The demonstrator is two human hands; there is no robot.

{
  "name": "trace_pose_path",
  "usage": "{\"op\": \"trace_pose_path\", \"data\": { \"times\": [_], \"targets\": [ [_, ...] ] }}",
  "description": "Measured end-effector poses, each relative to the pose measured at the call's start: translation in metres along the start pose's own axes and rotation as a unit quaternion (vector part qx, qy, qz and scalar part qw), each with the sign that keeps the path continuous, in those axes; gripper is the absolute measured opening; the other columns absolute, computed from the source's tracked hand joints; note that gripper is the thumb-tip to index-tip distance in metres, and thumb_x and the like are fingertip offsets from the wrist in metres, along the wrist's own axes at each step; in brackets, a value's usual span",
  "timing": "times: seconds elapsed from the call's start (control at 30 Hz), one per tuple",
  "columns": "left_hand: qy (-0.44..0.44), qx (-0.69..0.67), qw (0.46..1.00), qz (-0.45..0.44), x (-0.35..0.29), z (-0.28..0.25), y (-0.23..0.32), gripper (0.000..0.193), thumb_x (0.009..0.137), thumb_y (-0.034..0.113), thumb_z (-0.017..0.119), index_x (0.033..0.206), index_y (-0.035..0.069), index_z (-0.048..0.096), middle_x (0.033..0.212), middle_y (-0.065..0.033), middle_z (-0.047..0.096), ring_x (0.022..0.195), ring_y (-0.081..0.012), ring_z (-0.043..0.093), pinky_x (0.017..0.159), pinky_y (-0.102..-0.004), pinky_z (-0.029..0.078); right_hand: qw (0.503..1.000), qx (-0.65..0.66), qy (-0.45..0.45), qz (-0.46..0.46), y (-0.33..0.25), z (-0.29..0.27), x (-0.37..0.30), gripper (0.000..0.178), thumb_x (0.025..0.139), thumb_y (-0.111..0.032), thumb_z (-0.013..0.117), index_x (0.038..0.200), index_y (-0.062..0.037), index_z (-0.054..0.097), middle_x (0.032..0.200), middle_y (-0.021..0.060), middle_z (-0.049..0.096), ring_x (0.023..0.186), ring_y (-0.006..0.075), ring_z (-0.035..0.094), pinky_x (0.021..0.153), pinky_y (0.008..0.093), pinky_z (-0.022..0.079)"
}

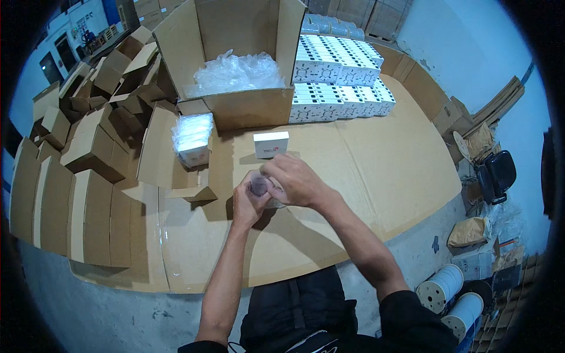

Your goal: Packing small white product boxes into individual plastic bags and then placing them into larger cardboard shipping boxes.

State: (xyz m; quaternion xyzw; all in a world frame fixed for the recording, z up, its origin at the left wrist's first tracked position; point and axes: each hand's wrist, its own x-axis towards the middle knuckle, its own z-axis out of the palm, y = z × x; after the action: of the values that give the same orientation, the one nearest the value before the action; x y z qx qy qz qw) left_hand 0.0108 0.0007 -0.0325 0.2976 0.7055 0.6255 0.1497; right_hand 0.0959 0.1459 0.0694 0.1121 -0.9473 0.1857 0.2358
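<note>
I have two hands at work: the left hand point(250, 197) is wrapped round one small round greyish object point(258, 186), over the cardboard sheet point(376, 176); the right hand point(294, 179) meets it there, but I cannot tell what its fingers pinch. I count one white box point(271, 145) just beyond, one small open carton point(158, 150) holding wrapped packs point(193, 140), one large carton point(253, 110), two tiers of white boxes point(318, 110), two white spools point(464, 315)

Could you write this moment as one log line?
left hand: holds small round greyish item | right hand: beside it | small white rectangular box: beyond both hands, on brown cardboard sheet
</note>
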Motion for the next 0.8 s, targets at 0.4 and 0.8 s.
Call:
{"op": "trace_pose_path", "data": {
  "times": [0.4, 0.8],
  "targets": [
    [-0.072, -0.009, 0.997, -0.029, -0.003, -0.002, 0.038, 0.076, 0.067, 0.002, 0.091, 0.135, 0.005, 0.056, 0.112, -0.0091, 0.073, 0.103, -0.0179, 0.069, 0.092, -0.0362, 0.057, 0.955, 0.074, -0.282, 0.057, 0.011, -0.034, 0.040, 0.024, 0.090, -0.024, 0.065, 0.106, -0.0090, 0.072, 0.092, 0.0169, 0.074, 0.090, 0.0378, 0.070, 0.092, 0.0479, 0.054],
    [-0.049, 0.035, 0.998, -0.032, 0.000, -0.002, 0.031, 0.069, 0.066, 0.008, 0.094, 0.126, 0.000, 0.062, 0.111, -0.0127, 0.074, 0.101, -0.0201, 0.070, 0.091, -0.0357, 0.057, 0.960, 0.161, 0.092, 0.210, 0.050, -0.054, 0.028, 0.043, 0.090, 0.004, 0.057, 0.130, -0.0092, 0.067, 0.126, 0.0084, 0.070, 0.099, 0.0137, 0.065, 0.078, 0.0263, 0.053]
  ]
}}
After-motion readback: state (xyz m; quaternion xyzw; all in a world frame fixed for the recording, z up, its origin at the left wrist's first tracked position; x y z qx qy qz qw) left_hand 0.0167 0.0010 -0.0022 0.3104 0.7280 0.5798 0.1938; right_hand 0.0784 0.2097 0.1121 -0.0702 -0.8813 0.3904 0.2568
